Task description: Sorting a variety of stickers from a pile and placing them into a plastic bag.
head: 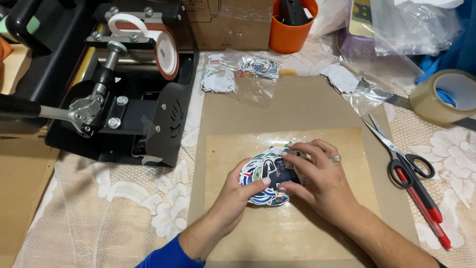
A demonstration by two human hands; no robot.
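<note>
At lower centre both hands grip a stack of stickers [267,176] over brown paper [297,228] on the bench; the left hand [243,191] pinches its near edge, the right hand [317,176] presses fingers on top; the step looks like squaring or sorting the stack, which calls for a light, even grip; at upper centre an orange cup [290,32] holds a black object; clear bags [238,74] hold more stickers; scissors [401,156] lie at right.
</note>
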